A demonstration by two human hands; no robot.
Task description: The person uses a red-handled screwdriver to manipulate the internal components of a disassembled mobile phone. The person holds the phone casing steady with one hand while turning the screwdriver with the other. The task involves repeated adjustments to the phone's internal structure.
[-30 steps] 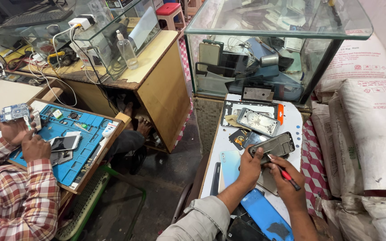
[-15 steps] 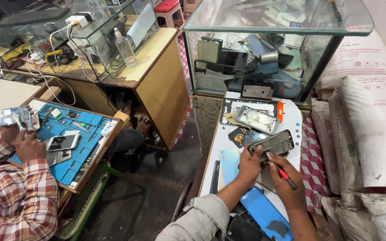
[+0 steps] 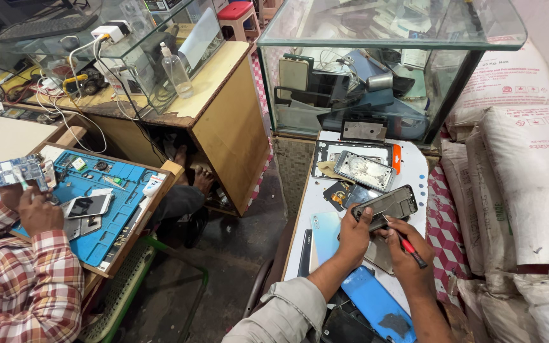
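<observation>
Your left hand (image 3: 355, 234) grips the lower edge of a dark, opened rectangular phone body (image 3: 386, 207), fingers curled around it, lifting it tilted just above the white surface (image 3: 316, 200). Your right hand (image 3: 408, 251) is closed on a slim red-handled tool (image 3: 409, 246); its tip meets the near edge of the phone body, between your two hands.

Beyond your hands, on the same surface: a silver phone frame with its inside exposed (image 3: 365, 170), lying on a flat tray with an orange end (image 3: 394, 157). Farther still, a grey metal plate (image 3: 364, 131) leans at the foot of a glass display case (image 3: 376, 70) filled with phone parts. Just beyond your left hand lies a small dark square piece with an orange mark (image 3: 340, 194). Beside your left wrist sits a pale blue phone back (image 3: 325, 230); a bright blue back cover (image 3: 376, 303) lies under your right forearm.

Right of your right hand: stacked white woven sacks (image 3: 528, 178).

Well to the left of your left hand, another person in a checked red shirt (image 3: 20, 286) holds a small circuit board (image 3: 23, 171) in both hands over a blue work mat (image 3: 106, 203), where a phone with a light screen (image 3: 89, 205) lies.
</observation>
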